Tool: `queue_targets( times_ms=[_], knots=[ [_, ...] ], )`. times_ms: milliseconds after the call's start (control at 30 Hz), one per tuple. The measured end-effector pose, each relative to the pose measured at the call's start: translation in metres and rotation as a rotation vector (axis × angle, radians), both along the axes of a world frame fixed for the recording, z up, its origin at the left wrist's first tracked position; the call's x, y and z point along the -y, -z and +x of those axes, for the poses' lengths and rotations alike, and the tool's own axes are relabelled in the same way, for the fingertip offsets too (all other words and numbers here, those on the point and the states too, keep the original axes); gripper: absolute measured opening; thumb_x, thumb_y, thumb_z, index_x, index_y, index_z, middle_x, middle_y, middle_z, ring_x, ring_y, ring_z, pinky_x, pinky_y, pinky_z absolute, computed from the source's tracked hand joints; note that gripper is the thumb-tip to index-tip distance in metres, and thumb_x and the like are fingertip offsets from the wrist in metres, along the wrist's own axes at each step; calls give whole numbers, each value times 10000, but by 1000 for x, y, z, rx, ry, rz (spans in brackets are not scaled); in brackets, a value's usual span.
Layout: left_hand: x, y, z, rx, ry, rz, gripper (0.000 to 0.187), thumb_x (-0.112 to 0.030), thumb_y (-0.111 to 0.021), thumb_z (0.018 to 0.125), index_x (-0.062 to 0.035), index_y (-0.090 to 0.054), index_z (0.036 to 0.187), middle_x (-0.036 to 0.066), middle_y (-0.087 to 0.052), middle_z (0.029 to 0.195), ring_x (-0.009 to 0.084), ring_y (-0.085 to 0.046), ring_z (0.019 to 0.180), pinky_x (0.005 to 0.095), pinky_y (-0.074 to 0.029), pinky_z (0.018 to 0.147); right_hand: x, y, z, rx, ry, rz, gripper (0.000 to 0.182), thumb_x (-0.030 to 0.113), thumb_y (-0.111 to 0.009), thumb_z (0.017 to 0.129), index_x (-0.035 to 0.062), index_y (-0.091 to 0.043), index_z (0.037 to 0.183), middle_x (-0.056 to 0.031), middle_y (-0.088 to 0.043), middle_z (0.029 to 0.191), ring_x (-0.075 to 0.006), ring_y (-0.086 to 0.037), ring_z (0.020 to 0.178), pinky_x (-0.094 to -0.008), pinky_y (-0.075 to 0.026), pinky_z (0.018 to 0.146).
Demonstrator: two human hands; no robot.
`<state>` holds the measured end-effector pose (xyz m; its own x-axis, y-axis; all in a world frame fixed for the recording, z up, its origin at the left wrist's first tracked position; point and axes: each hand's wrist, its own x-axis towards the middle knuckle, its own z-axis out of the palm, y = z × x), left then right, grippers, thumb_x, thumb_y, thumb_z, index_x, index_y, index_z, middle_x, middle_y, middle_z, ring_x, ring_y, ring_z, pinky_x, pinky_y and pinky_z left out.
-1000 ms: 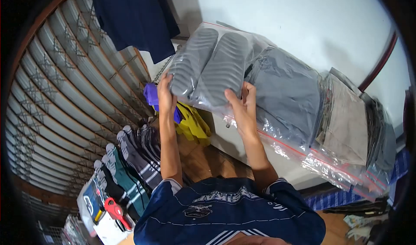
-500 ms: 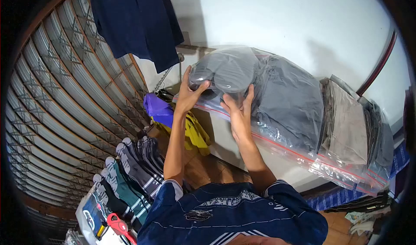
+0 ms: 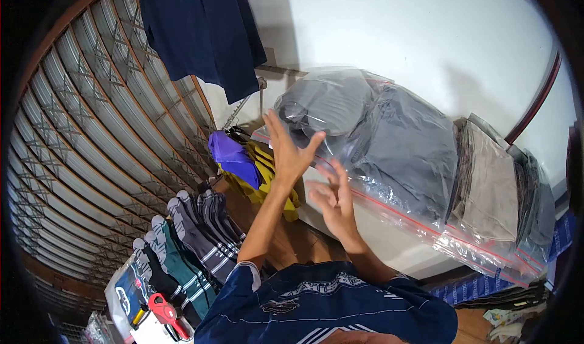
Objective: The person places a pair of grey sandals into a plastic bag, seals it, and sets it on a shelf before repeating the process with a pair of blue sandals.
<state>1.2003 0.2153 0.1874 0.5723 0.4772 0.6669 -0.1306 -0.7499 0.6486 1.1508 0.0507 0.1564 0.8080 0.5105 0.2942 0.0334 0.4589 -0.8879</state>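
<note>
In the head view, a clear plastic bag with rounded dark grey ribbed cloth items lies on a ledge against the white wall. My left hand is open at the bag's near left edge, fingers stretched and thumb apart, overlapping the plastic. Just right of it and lower, my right hand is raised in front of the red zip strip, holding nothing. Its fingers are spread, partly curled and a little blurred. Right beside the bag lies another clear bag with folded grey garments.
Further right stand folded beige garments. Navy trousers hang upper left, above purple cloth and yellow cloth. At lower left are rows of socks and a red tape dispenser. A folding metal gate lines the left.
Both hands have let go of the bag of rounded grey items and drawn back toward me. The bag has settled flatter, and the view has shifted slightly.
</note>
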Motion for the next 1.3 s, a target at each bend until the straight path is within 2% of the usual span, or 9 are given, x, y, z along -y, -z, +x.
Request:
queue_targets(
  times_ms=[167,300,433,667,833,900,967,1167,1300],
  knots=[
    [4,6,20,-2,36,55,1247,-560,-788,813,152,-65,1537,451,-48,1575,530,-97,1507,499,-149,1235,33,34,-14,30,-129,-216,623,126,-695,957,50,-356,1475,-168,-585,1369,-211,-660,1094,-345,-531,900],
    [4,3,22,-85,40,22,1204,-508,-788,838,137,-60,1549,396,-26,1614,442,-71,1542,415,-149,1240,60,47,-17,25,-158,-356,526,47,-657,964,35,-404,1425,-173,-597,1330,-172,-658,1010,-293,-555,861],
    [8,2,19,-132,-4,13,1243,-572,-791,803,156,-100,1537,416,-70,1597,496,-101,1520,465,-148,1242,93,64,-15,37,-206,-395,506,57,-651,970,31,-412,1416,-163,-618,1304,-165,-659,997,-292,-554,833],
    [74,32,-36,156,-164,-135,1049,-406,-802,847,112,-212,1542,349,-217,1603,422,-197,1522,431,-169,1241,175,132,5,-116,-391,-543,415,179,-674,978,20,-511,1326,-117,-650,1156,-156,-657,973,-285,-549,796],
    [184,161,-123,173,-153,-462,662,-299,-670,982,80,-423,1465,256,-536,1427,323,-534,1306,402,-390,1122,260,265,23,-274,-313,-702,429,277,-726,938,14,-578,1244,-81,-655,1053,-175,-677,921,-306,-567,750],
    [234,283,-171,-92,-325,-508,474,-260,-656,991,57,-549,1327,210,-665,1220,302,-609,1190,375,-480,1010,302,296,18,-509,-297,-781,380,278,-723,929,18,-606,1181,-79,-672,1030,-190,-691,900,-316,-577,730],
    [301,336,-240,-453,-118,-661,359,-195,-656,970,69,-616,1210,141,-715,1065,235,-683,988,359,-545,862,347,377,23,-659,-280,-867,332,264,-710,927,32,-619,1146,-91,-692,1001,-211,-705,920,-325,-583,734],
    [435,458,-418,-1053,-200,-815,595,-450,-745,866,11,-667,1235,250,-705,1164,383,-675,1121,438,-537,939,489,485,-4,-660,-233,-1217,317,297,-659,937,11,-629,1073,-133,-669,917,-240,-694,739,-346,-563,569],
    [473,459,-465,-1136,-425,-1062,678,-511,-716,868,-3,-639,1311,264,-683,1215,389,-661,1149,434,-522,986,537,499,-21,-587,-279,-1506,283,285,-630,944,25,-637,1055,-131,-678,918,-253,-701,742,-354,-570,566]
  ],
)
